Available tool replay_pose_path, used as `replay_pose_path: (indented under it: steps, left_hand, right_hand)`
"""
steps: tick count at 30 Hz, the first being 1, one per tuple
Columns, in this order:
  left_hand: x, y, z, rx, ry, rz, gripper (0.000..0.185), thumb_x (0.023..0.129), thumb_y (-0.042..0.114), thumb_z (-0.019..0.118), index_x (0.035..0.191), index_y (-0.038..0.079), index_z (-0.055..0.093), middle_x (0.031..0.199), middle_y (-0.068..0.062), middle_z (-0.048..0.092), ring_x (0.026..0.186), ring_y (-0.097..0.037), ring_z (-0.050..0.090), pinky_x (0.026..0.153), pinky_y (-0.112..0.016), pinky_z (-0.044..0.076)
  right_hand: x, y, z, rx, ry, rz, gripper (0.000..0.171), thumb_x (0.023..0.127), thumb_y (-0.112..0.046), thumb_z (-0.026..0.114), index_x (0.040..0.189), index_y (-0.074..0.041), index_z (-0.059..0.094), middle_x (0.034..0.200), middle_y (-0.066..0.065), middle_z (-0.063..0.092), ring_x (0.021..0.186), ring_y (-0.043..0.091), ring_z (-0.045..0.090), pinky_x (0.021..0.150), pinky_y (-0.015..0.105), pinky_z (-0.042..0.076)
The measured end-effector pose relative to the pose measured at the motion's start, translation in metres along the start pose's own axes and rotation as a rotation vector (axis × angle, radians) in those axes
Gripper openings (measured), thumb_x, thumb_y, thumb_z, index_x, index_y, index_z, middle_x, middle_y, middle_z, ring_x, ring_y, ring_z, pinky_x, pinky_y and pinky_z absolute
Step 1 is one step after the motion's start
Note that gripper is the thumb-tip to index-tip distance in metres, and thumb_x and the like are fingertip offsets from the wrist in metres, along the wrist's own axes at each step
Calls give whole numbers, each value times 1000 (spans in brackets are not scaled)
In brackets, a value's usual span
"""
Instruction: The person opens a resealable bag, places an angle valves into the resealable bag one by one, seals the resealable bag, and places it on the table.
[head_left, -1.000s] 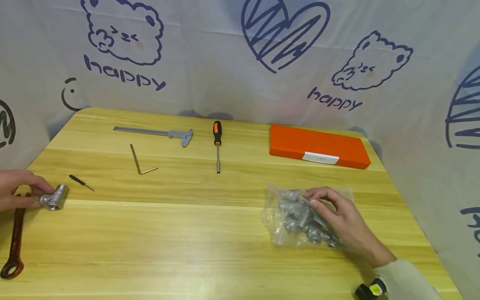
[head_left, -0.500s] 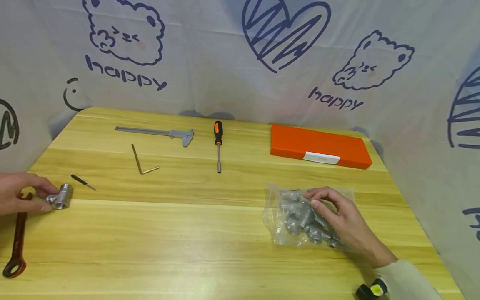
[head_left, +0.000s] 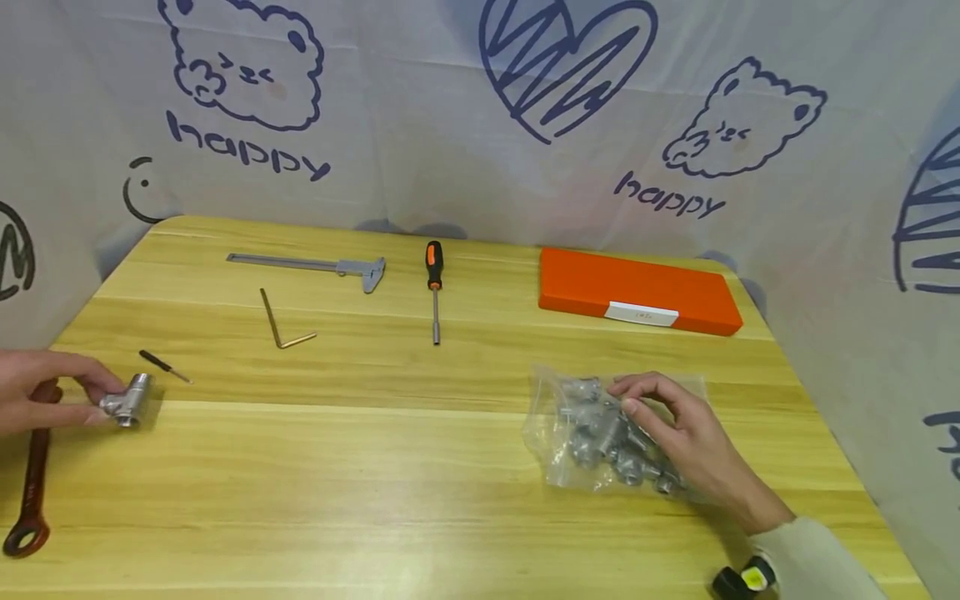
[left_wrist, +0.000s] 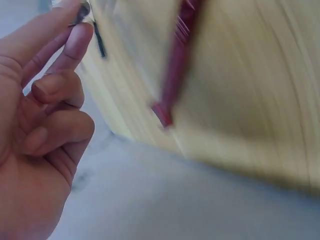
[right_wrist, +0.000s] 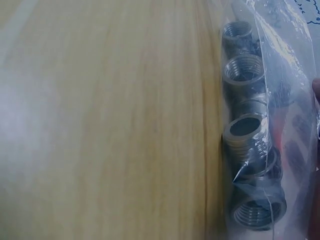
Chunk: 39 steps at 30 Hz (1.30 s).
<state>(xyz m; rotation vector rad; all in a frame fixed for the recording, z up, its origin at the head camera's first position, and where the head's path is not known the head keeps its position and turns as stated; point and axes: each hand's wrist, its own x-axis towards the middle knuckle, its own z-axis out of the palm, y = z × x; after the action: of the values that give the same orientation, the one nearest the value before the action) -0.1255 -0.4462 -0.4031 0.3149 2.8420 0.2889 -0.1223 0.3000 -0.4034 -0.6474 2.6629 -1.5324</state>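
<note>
At the table's left side my left hand [head_left: 21, 390] pinches a metal tee pipe fitting [head_left: 133, 402] between thumb and fingertips. In the left wrist view the ring and little fingers curl toward the palm, and only a bit of the fitting shows at the top. A dark red combination wrench [head_left: 33, 492] lies partly under that hand. On the right, my right hand [head_left: 686, 429] grips a clear plastic bag [head_left: 553, 429] between thumb and fingers. Several threaded metal pipe fittings [right_wrist: 245, 130] are inside the bag; the hand hides part of it.
A small black screwdriver [head_left: 156, 361] lies just beyond the left hand. Farther back are an L-shaped hex key [head_left: 273, 321], a caliper [head_left: 300, 263], an orange-and-black nut driver [head_left: 435, 275] and an orange box [head_left: 637, 283]. A white printed cloth [head_left: 420, 125] hangs behind the table.
My left hand has moved slightly to the right with the tee fitting, which has turned a little in the fingers. The right hand and the bag have stayed in place.
</note>
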Motion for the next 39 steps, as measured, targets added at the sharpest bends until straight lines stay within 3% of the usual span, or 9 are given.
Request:
replay_pose_path:
  steps: [5, 10, 13, 20, 26, 29, 32, 35, 39]
  left_hand:
    - [1, 77, -12, -101, -34, 61, 29, 100, 35, 80, 125, 23, 75, 104, 16, 69, 65, -3, 41, 58, -25, 35]
    - [20, 154, -16, -318, -96, 255, 23, 105, 34, 75, 127, 27, 74, 106, 14, 73, 70, -3, 47, 58, -24, 40]
    - [39, 198, -9, -398, -85, 365, 24, 103, 36, 76, 125, 26, 75, 108, 14, 76, 67, -4, 49, 57, -25, 42]
    - [90, 302, 23, -515, -100, 493, 26, 102, 34, 78, 123, 18, 76, 109, 11, 78, 68, -7, 53, 63, -24, 46]
    - [115, 380, 36, -492, -69, 523, 22, 102, 30, 79, 122, 19, 76, 106, 12, 79, 85, -8, 65, 80, -27, 52]
    - [125, 407, 45, -561, -60, 482, 24, 103, 29, 78, 124, 18, 76, 106, 7, 81, 97, -9, 71, 88, -29, 56]
    - [131, 421, 53, -666, -81, 443, 25, 105, 28, 75, 128, 18, 76, 111, 2, 82, 103, -13, 74, 93, -33, 58]
    - [129, 422, 55, -730, -93, 414, 24, 107, 27, 73, 129, 17, 77, 114, 2, 82, 106, -12, 74, 96, -33, 57]
    - [119, 411, 51, -753, -153, 364, 18, 110, 26, 68, 113, 14, 81, 99, 4, 82, 83, -9, 62, 77, -27, 49]
  right_hand:
    - [0, 0, -1, -10, 1, 0, 8, 113, -7, 59, 112, -8, 66, 133, 11, 72, 130, 3, 63, 106, 14, 51]
    - [1, 0, 0, -13, 5, -8, 7, 112, -6, 59, 112, -7, 66, 132, 12, 72, 130, 3, 63, 105, 14, 52]
    - [0, 0, -1, -13, 6, -11, 7, 112, -6, 59, 112, -7, 66, 131, 13, 72, 130, 3, 63, 105, 14, 52]
    - [-1, 1, -3, 1, 3, -2, 8, 113, -6, 59, 112, -6, 66, 132, 12, 72, 130, 4, 63, 106, 14, 51]
    - [1, 0, -2, 9, -6, 10, 7, 113, -8, 59, 113, -6, 66, 132, 12, 72, 130, 4, 63, 106, 15, 52]
    - [1, 0, -1, 3, 2, 10, 7, 113, -7, 59, 112, -7, 66, 131, 12, 72, 130, 4, 63, 106, 14, 51]
    - [3, 0, 0, 3, -2, 21, 7, 113, -8, 59, 112, -7, 66, 132, 11, 72, 131, 4, 63, 108, 14, 50]
    - [4, -1, 1, -7, -8, 37, 7, 113, -12, 60, 113, -9, 66, 132, 7, 73, 131, 4, 63, 108, 14, 50]
    - [5, -3, -1, -63, -11, 60, 7, 113, -17, 63, 115, -13, 68, 133, 3, 73, 129, 4, 64, 108, 14, 49]
